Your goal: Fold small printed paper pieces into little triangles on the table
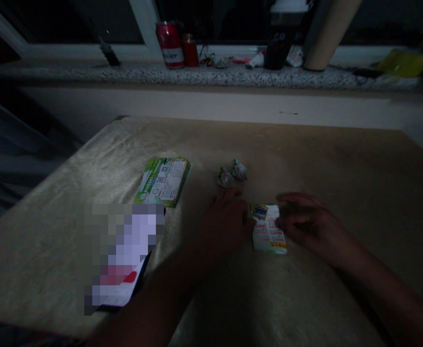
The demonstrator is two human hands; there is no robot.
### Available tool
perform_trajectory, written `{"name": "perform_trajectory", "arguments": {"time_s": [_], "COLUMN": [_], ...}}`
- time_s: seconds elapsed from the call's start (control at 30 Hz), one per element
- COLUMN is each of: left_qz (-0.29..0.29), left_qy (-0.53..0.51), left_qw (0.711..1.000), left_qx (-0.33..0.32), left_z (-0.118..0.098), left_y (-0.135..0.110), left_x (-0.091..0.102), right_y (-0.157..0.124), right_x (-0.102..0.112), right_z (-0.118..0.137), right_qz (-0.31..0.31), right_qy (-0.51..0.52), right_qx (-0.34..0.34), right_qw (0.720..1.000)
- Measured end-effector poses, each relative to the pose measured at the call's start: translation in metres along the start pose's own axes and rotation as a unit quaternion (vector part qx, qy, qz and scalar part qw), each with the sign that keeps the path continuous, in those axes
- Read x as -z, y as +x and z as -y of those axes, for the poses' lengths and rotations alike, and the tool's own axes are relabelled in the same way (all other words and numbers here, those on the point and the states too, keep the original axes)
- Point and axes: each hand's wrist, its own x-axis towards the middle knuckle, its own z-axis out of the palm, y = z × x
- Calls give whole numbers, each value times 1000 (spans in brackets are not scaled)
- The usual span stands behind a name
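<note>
Left hand and right hand pinch a leaflet, paper wads just beyond, green flyer nearby.

Both hands press a small leaflet flat.

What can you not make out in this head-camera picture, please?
Head view, all dim:
printed card: text too small; edges hidden by left hand and right hand, so pinched or merely pressed is unclear.
flat thing at left: pixelated.
two crumpled scraps: too small to identify.
cardboard tube: top cut by frame edge.
</note>
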Motion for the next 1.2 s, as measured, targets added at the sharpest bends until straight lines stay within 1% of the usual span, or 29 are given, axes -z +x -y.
{"name": "perform_trajectory", "arguments": {"time_s": [0.2, 0.33, 0.43, 0.53, 0.67, 0.83, 1.0, 1.2], "left_qz": [-11, 1, 6, 11, -1, -7, -1, 0], "left_qy": [6, 5, 6, 3, 1, 7, 8, 4], "left_qw": [1000, 1000, 1000, 1000, 1000, 1000, 1000, 1000], "left_qx": [-3, 0, 9, 14, 5, 5, 6, 2], "left_z": [1, -2, -4, -4, -2, -1, -3, -1], "left_y": [0, 1, 1, 1, 1, 0, 0, 0], "left_x": [-2, 1, 3, 3, 0, -1, 1, -1], "right_y": [-1, 1, 4, 6, 6, 7, 8, 5], "right_x": [10, 16, 14, 7, 1, 1, 0, -2], "right_z": [-4, -11, -11, -10, -11, -14, -16, -23], "right_qz": [5, -18, -45, -57, -43, -26, -5, -10], "right_qy": [-18, -13, 18, 28, 18, 0, -20, -23], "right_qx": [19, 20, 29, 57, 90, 91, 113, 107], "right_qw": [1000, 1000, 998, 996, 995, 996, 993, 994]}}
